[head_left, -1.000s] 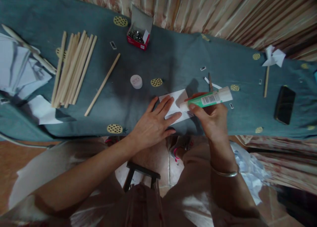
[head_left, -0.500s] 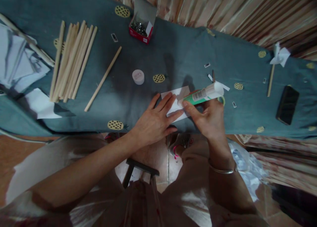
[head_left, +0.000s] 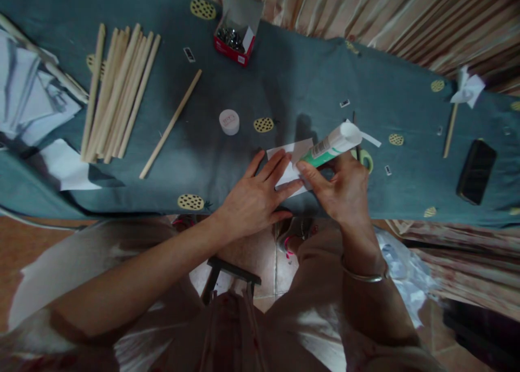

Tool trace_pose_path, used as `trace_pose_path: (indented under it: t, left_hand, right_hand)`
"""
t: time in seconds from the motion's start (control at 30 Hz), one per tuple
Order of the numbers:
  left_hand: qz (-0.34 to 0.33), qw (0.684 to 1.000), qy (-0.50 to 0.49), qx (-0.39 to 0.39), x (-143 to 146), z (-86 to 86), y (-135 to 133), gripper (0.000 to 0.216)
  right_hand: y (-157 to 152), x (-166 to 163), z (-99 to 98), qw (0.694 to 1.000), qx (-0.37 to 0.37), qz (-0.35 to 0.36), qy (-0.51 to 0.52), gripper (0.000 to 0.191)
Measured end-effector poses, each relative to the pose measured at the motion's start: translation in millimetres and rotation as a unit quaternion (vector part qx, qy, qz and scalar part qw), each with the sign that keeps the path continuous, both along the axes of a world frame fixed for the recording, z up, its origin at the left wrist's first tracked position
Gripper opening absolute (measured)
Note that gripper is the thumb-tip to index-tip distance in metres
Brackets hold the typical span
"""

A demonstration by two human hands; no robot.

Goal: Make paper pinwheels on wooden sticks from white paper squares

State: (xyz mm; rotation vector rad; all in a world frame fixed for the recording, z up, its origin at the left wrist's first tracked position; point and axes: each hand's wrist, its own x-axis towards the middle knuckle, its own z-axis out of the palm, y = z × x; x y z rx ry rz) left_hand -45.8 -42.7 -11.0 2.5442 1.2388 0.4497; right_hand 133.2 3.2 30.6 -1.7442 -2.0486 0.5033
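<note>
My left hand (head_left: 255, 196) lies flat with fingers spread, pressing a small white paper piece (head_left: 293, 154) onto the teal cloth (head_left: 284, 85). My right hand (head_left: 343, 190) is closed around a green and white glue stick (head_left: 331, 144), whose tip touches the paper near my left fingertips. The stick's white end tilts up and away from me. A small white cap (head_left: 229, 122) stands on the cloth to the left of the paper. Green-handled scissors (head_left: 363, 155) lie partly hidden behind my right hand.
A bundle of wooden sticks (head_left: 116, 96) and one loose stick (head_left: 170, 124) lie at the left, beside white paper sheets (head_left: 28, 101). A red box of metal pins (head_left: 233, 39) sits at the back. A paper pinwheel (head_left: 463, 93) and a black phone (head_left: 476, 171) lie at the right.
My right hand has tipped the glue stick more upright, its white end rising and swinging left. My left hand stays flat on the paper. The view has shifted slightly.
</note>
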Motion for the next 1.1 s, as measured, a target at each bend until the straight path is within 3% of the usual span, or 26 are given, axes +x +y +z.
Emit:
trace_pose_path:
  t: [1.1]
  left_hand:
    - [0.000,1.000,-0.009,-0.013,-0.5,1.5,-0.4,0.067]
  right_hand:
    - [-1.1,-5.1,1.9,0.998,0.014,0.053,0.006,0.037]
